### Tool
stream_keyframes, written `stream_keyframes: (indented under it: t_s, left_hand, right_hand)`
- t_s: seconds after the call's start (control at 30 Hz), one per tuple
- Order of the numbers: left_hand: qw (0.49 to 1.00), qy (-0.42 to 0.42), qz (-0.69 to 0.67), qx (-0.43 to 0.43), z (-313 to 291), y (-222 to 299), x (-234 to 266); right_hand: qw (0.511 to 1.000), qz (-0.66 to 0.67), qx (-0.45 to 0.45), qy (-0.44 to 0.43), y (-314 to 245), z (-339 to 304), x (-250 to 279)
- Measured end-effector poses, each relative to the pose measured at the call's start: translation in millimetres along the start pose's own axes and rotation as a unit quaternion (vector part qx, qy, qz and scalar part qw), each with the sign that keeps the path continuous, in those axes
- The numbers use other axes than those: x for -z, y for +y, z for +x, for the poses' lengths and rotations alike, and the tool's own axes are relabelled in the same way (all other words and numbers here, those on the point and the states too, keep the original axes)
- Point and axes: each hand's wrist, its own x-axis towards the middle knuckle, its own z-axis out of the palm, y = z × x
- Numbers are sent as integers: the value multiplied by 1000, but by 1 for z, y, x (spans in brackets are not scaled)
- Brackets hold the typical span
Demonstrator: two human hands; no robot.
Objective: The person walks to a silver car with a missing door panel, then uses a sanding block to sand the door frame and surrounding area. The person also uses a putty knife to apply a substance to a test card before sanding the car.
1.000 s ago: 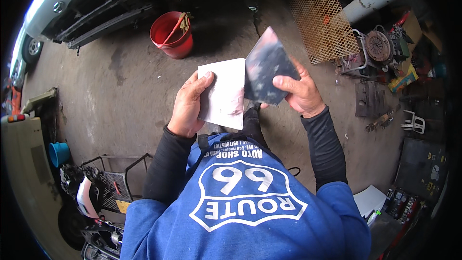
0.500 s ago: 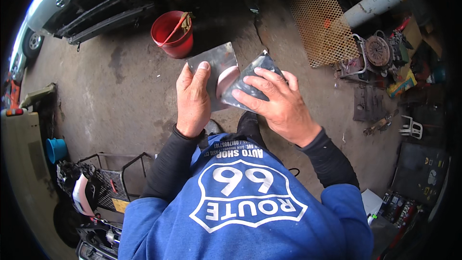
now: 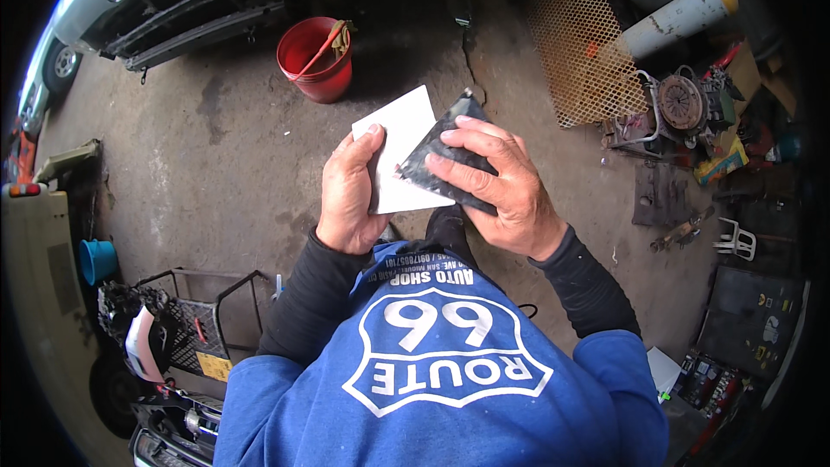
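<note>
My left hand [image 3: 350, 195] grips a flat rectangular plate [image 3: 399, 125] by its left edge, thumb on top. The plate's face is bright white in the light. My right hand [image 3: 512, 186] holds a dark, smudged flat plate [image 3: 418, 171], its fingers spread across the upper face and its thumb hidden underneath. This dark plate is tilted and overlaps the right part of the white-looking one; whether the two touch along their whole overlap I cannot tell. Both are held in front of my body, above the concrete floor.
A red bucket [image 3: 318, 78] with a red-handled tool and a cloth stands ahead. Behind it is a car front [image 3: 130, 17]. On the right lie an expanded-metal sheet [image 3: 588, 52], a gas cylinder [image 3: 670, 22] and car parts. A metal rack [image 3: 199, 320] and blue pail [image 3: 98, 259] are left.
The left-hand plate has turned from a grey, mirror-like face with a pinkish patch to plain bright white. Both hands have tilted slightly and keep their holds.
</note>
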Motion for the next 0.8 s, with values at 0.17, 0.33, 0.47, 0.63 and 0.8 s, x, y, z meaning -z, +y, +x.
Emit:
stream_keyframes:
  t_s: [0.17, 0.33, 0.47, 0.63, 0.8]
  left_hand:
    - [999, 22, 27, -10, -8, 0, 2]
    - [995, 6, 80, -65, -9, 12, -1]
    - [963, -36, 220, -153, -12, 14, -15]
    - [914, -25, 313, -256, -11, 7, -32]
    - [909, -9, 335, -245, -3, 11, -24]
  right_hand:
    - [991, -134, -12, 3, 26, -12, -4]
    - [991, -128, -45, 21, 33, -5, 14]
    - [983, -166, -49, 58, 14, 12, 25]
    - [987, -161, -17, -20, -19, 18, 7]
    - [991, -119, -25, -54, -27, 8, -1]
